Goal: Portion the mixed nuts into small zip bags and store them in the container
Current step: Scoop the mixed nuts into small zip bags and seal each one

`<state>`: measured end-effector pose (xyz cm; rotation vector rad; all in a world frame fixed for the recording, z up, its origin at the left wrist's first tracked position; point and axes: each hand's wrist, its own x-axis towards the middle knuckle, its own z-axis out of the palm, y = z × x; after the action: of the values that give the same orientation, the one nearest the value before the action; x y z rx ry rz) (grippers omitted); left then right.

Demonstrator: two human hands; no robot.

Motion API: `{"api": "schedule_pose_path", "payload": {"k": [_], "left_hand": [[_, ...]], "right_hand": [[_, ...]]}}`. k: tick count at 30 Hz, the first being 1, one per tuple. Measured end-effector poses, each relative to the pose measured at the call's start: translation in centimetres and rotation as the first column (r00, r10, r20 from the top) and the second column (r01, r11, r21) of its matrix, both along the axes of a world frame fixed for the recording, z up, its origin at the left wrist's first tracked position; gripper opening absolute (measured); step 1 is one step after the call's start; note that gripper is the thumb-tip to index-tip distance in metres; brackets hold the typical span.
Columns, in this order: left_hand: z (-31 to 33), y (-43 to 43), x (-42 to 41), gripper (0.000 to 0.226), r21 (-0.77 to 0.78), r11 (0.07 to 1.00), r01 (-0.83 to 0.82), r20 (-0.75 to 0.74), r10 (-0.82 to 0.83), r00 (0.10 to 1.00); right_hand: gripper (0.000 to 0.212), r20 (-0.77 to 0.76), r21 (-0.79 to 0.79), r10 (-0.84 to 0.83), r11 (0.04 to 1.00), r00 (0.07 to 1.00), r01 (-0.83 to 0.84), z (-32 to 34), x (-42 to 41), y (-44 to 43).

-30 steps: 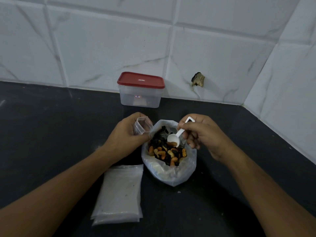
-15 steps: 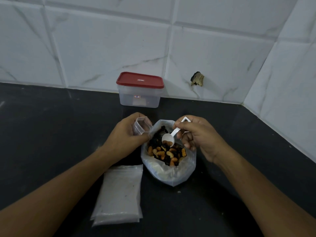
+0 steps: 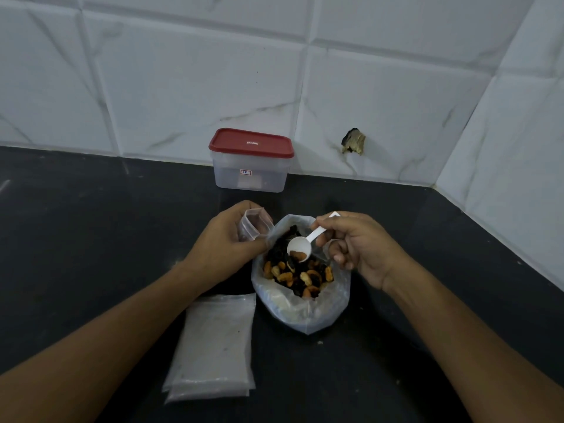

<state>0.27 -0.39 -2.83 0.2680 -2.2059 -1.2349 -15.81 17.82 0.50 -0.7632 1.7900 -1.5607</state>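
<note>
An open plastic bag of mixed nuts (image 3: 300, 309) stands on the black counter in front of me. My left hand (image 3: 224, 248) grips a small clear zip bag (image 3: 254, 225) with its mouth open, right beside the big bag's left rim. My right hand (image 3: 357, 250) pinches the handle of a white plastic scoop (image 3: 300, 247). The scoop's bowl hovers over the nuts with a nut or two in it. A clear container with a red lid (image 3: 251, 160) stands shut at the back against the tiled wall.
A stack of empty zip bags (image 3: 215, 346) lies flat on the black counter (image 3: 91, 239) by my left forearm. White tiled walls close the back and right side. A dark broken patch (image 3: 353, 145) marks the back wall.
The scoop has lifted out of the nuts and shifted a little left toward the small zip bag. My left hand has stayed in place.
</note>
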Motion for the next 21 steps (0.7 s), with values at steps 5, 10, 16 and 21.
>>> {"api": "schedule_pose_path", "payload": {"k": [5,10,16,21], "left_hand": [[-0.1,-0.1,-0.1,0.023,-0.010,1.000,-0.005,-0.002,0.005,1.000],[-0.2,-0.2,0.0,0.024,-0.006,1.000,-0.012,0.000,0.012,1.000],[-0.2,0.1,-0.1,0.027,0.029,1.000,-0.012,0.000,0.012,1.000],[-0.3,0.1,0.0,0.029,0.056,0.998,0.026,-0.021,-0.025,0.999]], "right_hand": [[0.021,0.144,-0.047,-0.031,0.998,0.989,0.038,0.2,-0.3,0.1],[0.016,0.254,-0.151,-0.043,0.985,0.966,0.084,0.7,-0.1,0.1],[0.018,0.184,-0.262,0.032,0.965,0.982,0.018,1.2,2.0,-0.5],[0.014,-0.168,-0.147,0.108,0.980,0.980,-0.133,0.7,4.2,-0.9]]}}
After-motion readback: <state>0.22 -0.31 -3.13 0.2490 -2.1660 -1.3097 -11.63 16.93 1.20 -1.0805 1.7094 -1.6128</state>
